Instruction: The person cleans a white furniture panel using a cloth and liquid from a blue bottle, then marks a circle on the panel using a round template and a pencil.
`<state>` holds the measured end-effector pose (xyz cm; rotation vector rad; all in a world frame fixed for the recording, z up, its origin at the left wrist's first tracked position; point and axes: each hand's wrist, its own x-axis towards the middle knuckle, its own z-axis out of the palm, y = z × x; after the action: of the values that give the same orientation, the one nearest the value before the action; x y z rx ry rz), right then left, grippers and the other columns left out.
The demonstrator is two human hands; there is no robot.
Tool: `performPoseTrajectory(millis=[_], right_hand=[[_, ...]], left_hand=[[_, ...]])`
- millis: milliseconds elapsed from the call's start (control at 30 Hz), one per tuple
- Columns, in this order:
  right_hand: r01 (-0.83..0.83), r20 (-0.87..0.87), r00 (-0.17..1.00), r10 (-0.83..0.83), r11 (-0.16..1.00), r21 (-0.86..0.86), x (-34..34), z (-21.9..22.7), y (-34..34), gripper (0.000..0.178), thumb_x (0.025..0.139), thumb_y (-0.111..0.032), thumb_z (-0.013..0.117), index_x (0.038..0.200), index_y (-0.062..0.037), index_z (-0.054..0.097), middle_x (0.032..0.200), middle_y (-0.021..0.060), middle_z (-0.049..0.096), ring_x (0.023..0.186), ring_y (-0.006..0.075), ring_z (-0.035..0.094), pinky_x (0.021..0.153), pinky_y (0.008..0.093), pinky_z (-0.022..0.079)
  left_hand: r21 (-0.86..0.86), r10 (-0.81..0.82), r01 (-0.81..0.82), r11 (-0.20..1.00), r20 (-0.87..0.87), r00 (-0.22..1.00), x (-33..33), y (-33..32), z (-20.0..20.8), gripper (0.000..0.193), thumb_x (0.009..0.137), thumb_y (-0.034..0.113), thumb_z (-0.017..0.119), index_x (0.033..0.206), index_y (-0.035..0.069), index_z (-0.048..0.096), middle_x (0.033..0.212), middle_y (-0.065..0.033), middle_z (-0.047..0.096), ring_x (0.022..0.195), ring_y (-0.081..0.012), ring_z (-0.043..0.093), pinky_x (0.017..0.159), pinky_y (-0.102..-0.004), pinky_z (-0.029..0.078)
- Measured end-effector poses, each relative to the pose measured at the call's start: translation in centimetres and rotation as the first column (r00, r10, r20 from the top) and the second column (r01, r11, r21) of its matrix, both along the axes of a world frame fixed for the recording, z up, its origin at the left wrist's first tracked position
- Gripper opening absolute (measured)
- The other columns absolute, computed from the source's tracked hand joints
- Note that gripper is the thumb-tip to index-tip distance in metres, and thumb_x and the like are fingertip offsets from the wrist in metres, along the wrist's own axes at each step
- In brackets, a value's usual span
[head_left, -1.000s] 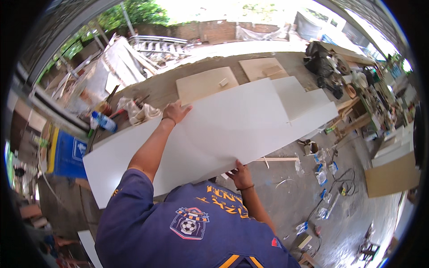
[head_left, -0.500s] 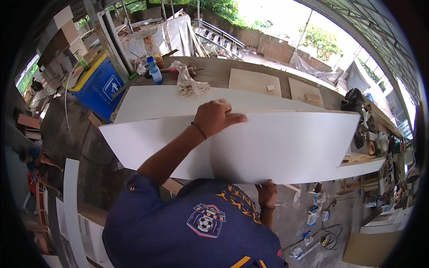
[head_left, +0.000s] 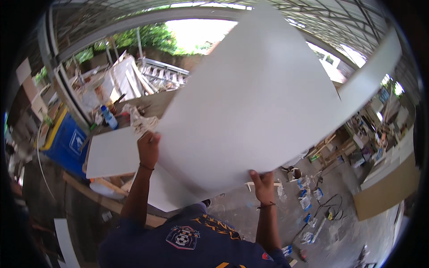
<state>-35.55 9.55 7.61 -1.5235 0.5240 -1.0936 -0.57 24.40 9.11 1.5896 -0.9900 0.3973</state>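
A large white panel [head_left: 250, 98] is raised in front of me, tilted, with its far end high up. Its right side has a notch, from which a narrow strip reaches toward the upper right. My left hand [head_left: 148, 149] is closed around the panel's left edge. My right hand [head_left: 263, 185] grips the lower edge, thumb on the white face and the other fingers hidden behind. Behind my left hand, another white board [head_left: 111, 154] lies on the workbench, near a crumpled pale cloth [head_left: 142, 123].
A blue plastic bottle [head_left: 108, 117] stands on the bench beside the cloth. To the left is a blue bin [head_left: 67, 138] with a yellow rim. Plastic packets [head_left: 305, 202] and a dark cable [head_left: 333, 210] lie on the floor at right, near a leaning brown board [head_left: 384, 187].
The panel has swung up from low across the bench, its right end rising. My left hand has moved left and down with its edge. The view has turned too.
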Motion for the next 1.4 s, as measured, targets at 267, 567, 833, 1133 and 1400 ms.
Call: performPoseTrajectory(millis=[267,567,833,1133,1400], right_hand=[[-0.07,-0.322,0.943,-0.089,0.891,-0.45,3.6,11.1,1.6,0.04,0.087,-0.019,0.064,0.108,0.0107,0.048,0.092,0.0252,0.062,0.085,0.042,0.061,0.081,0.0433,0.05],[-0.357,-0.344,0.929,0.14,0.589,-0.725,8.9,15.2,10.3,0.039,0.083,-0.016,0.06,0.111,0.0072,0.046,0.1,0.0234,0.058,0.091,0.0358,0.06,0.079,0.0409,0.049],[-0.62,-0.442,0.706,0.553,0.18,-0.764,14.7,11.8,16.9,0.07,0.079,-0.036,0.066,0.13,0.0051,0.04,0.12,0.0218,0.048,0.117,0.0323,0.047,0.095,0.0426,0.041],[-0.748,-0.767,0.593,0.246,0.52,-0.412,18.0,-3.0,4.6,0.061,0.081,-0.022,0.07,0.134,-0.0055,0.044,0.142,0.019,0.036,0.132,0.0348,0.032,0.109,0.0448,0.028],[-0.49,-0.929,0.252,0.27,0.864,0.118,23.6,-5.5,-9.1,0.06,0.091,-0.055,0.044,0.106,-0.0017,0.065,0.104,0.0193,0.065,0.108,0.0326,0.057,0.093,0.0377,0.042]], left_hand=[[-0.139,0.013,-0.091,0.986,-0.485,0.874,2.7,0.9,-2.3,0.065,0.101,0.047,0.019,0.113,-0.003,0.058,0.101,-0.0114,0.066,0.094,-0.0224,0.064,0.083,-0.0353,0.05],[-0.79,-0.691,-0.163,0.591,-0.6,0.403,-0.1,1.0,-4.1,0.066,0.097,0.054,0.025,0.119,0.0,0.056,0.119,-0.0111,0.06,0.109,-0.0244,0.057,0.094,-0.0378,0.046],[-0.768,-0.765,-0.021,0.64,-0.634,-0.108,-8.5,5.6,-8.6,0.063,0.097,0.054,0.027,0.122,0.002,0.055,0.121,-0.0108,0.058,0.111,-0.0251,0.056,0.094,-0.0393,0.045],[-0.769,-0.755,0.045,0.638,-0.636,-0.162,-8.3,10.8,-9.1,0.061,0.096,0.054,0.03,0.124,0.004,0.052,0.124,-0.0103,0.056,0.113,-0.026,0.054,0.095,-0.0409,0.045],[-0.767,-0.753,0.103,0.633,-0.641,-0.15,-5.5,13.0,-8.9,0.06,0.095,0.054,0.032,0.126,0.006,0.051,0.126,-0.01,0.055,0.115,-0.0268,0.053,0.096,-0.0423,0.044]])
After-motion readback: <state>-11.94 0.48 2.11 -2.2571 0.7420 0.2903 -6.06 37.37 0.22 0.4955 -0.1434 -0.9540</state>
